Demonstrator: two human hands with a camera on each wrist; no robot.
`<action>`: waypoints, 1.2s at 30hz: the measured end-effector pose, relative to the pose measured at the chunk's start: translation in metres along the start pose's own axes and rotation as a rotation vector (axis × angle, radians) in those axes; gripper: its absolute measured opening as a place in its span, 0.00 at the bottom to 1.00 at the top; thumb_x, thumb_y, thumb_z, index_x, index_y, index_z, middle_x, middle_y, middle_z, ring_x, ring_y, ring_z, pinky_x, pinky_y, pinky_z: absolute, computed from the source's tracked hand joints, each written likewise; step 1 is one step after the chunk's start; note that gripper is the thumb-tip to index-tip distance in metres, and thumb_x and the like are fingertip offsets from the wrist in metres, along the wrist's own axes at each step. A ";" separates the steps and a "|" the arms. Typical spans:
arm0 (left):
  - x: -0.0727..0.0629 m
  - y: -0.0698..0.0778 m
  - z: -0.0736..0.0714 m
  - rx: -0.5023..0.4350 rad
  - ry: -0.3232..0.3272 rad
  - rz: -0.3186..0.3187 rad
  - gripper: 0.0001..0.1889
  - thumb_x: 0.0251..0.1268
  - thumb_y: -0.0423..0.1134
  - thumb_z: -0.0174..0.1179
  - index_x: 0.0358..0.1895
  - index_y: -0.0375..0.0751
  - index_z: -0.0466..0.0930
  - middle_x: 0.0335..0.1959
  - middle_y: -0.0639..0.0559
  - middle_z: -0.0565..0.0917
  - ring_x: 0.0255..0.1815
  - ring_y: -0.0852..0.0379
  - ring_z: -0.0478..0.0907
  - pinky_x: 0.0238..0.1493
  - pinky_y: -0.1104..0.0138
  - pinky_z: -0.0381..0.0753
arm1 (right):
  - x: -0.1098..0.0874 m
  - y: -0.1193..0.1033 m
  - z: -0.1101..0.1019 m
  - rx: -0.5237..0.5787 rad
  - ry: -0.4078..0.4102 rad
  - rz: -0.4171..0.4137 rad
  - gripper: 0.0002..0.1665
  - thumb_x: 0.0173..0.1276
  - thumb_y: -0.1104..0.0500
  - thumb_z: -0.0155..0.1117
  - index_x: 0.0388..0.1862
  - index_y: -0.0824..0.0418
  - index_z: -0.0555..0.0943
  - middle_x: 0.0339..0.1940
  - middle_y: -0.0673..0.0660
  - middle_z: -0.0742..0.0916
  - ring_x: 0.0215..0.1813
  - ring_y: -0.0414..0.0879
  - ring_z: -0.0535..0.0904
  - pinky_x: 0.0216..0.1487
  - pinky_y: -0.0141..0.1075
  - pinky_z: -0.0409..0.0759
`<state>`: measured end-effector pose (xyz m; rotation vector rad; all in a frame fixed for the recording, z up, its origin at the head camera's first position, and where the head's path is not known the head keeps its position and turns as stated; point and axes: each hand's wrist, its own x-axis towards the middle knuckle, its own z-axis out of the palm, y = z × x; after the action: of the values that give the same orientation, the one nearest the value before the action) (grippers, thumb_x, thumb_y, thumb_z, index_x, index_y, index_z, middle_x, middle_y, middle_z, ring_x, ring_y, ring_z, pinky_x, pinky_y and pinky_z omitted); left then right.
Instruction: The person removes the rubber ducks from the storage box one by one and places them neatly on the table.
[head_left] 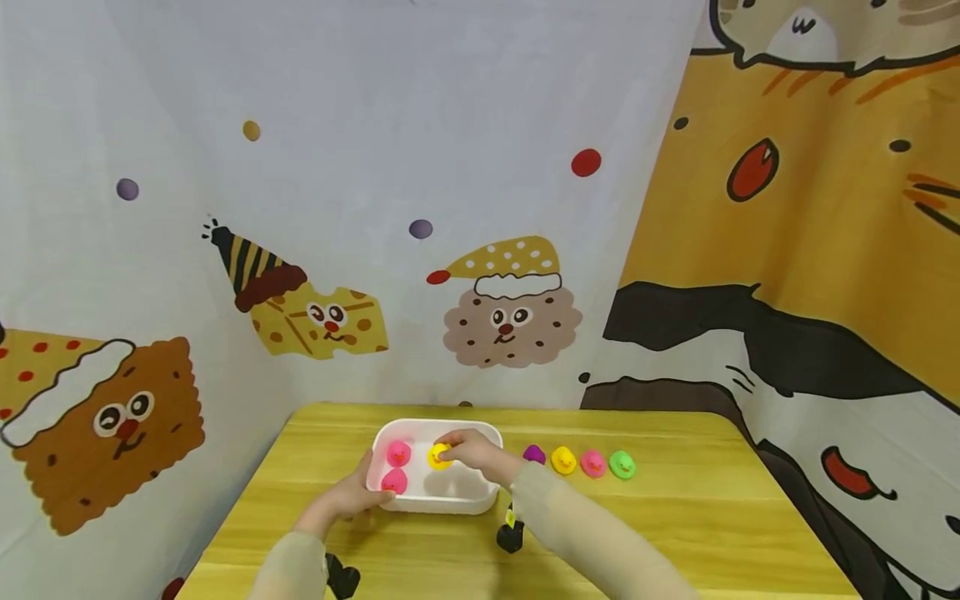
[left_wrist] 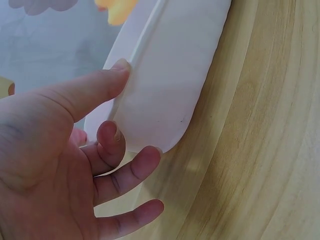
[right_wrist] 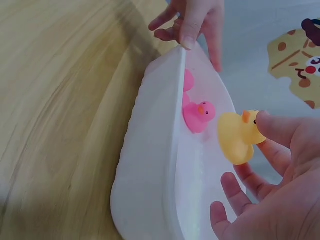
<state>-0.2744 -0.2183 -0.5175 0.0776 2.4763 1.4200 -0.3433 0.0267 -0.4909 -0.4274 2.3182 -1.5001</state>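
A white plastic tray [head_left: 442,505] sits on the wooden table. In its left end are two pink rubber ducks, one [head_left: 398,453] behind the other [head_left: 393,481]. My left hand [head_left: 347,497] grips the tray's left end, its thumb on the rim and its fingers by the outer wall [left_wrist: 160,85]. Over the middle of the tray, my right hand [head_left: 474,451] pinches a yellow rubber duck [right_wrist: 236,139] between thumb and fingers. The right wrist view shows this duck beside a pink duck [right_wrist: 199,116], with its head near the thumb.
Right of the tray a row of rubber ducks stands on the table [head_left: 675,517]: purple [head_left: 534,454], yellow [head_left: 563,460], pink [head_left: 593,463] and green [head_left: 622,464]. The right forearm reaches in front of the purple one. Behind the table hangs a cartoon-printed cloth [head_left: 337,125].
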 end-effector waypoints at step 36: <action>0.000 0.004 -0.009 0.088 -0.070 -0.033 0.58 0.62 0.50 0.64 0.74 0.27 0.26 0.65 0.23 0.56 0.29 0.45 0.72 0.22 0.64 0.64 | -0.063 0.008 -0.093 -0.010 -0.053 0.059 0.19 0.68 0.61 0.61 0.57 0.60 0.81 0.51 0.56 0.83 0.22 0.40 0.67 0.27 0.32 0.66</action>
<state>-0.2774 -0.2238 -0.5102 0.1018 2.4705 1.2736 -0.3287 0.1325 -0.4549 -0.3926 2.2781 -1.4328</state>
